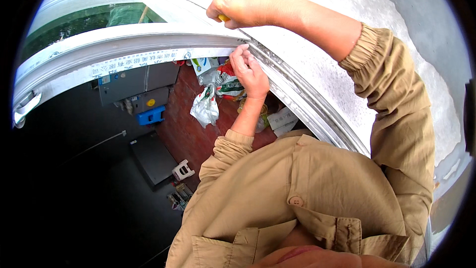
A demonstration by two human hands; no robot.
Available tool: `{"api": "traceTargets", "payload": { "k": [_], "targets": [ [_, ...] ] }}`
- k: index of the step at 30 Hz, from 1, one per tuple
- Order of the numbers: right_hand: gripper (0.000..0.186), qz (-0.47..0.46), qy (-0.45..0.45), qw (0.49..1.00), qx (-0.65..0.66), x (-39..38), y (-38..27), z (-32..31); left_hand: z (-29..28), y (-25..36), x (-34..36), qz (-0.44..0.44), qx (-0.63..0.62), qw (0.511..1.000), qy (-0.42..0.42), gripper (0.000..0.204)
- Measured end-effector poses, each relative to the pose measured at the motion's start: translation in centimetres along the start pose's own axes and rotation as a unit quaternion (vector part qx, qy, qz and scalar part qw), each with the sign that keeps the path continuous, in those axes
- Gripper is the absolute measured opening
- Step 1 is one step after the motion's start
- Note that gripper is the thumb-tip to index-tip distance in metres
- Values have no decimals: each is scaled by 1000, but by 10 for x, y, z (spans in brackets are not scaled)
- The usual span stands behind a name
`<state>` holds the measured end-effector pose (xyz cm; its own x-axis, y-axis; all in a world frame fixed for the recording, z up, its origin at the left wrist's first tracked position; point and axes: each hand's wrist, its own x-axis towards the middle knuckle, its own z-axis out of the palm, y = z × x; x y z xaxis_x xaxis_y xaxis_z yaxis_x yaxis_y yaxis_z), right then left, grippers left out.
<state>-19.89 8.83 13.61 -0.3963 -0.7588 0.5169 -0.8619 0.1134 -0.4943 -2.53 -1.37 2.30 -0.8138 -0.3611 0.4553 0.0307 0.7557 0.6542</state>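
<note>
My right hand (238, 4) is closed around a yellow-handled tool (223, 18), mostly hidden by my fingers, over the corner of a white window frame (148, 40). My left hand (251, 72) touches the frame's inner corner just below, fingers loosely curled and slightly apart. A grooved metal track (317, 114) runs diagonally from that corner toward my body. The green-tinted glass (92, 22) sits in the frame at upper left, and printed film lines the frame's lower edge.
Below the opening are a reddish surface (182, 136) with plastic bags (205, 105), grey cabinets (124, 87), a blue plastic item (149, 115), a dark slab (151, 156) and a small white stool (183, 169). A rough white ledge (322, 0) borders the right side.
</note>
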Motion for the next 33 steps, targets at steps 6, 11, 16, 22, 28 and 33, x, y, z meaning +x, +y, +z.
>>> {"api": "traceTargets", "payload": {
  "k": [6, 11, 16, 22, 28, 33],
  "targets": [
    [12, -71, -68, 995, 0, -19, -2, -7, 1, -2, -3, -1, -4, 1000, 12, 33],
    [11, -22, -110, 994, -6, -19, -29, -49, -1, 0, -1, 1, 4, 1000, 13, 34],
    [9, -60, -32, 998, 5, -15, -3, -11, 3, 3, 1, -1, -10, 1000, 4, 34],
    [11, -29, -102, 992, 66, -52, -6, -32, 0, 0, -2, 3, -8, 1000, 12, 33],
    [10, -11, 8, 995, 94, -62, -2, -21, 1, 0, -1, 8, -3, 1000, 3, 32],
    [11, 35, 6, 996, 77, -105, -19, -28, 2, 8, 3, -13, -8, 999, -29, 32]
  ]
}}
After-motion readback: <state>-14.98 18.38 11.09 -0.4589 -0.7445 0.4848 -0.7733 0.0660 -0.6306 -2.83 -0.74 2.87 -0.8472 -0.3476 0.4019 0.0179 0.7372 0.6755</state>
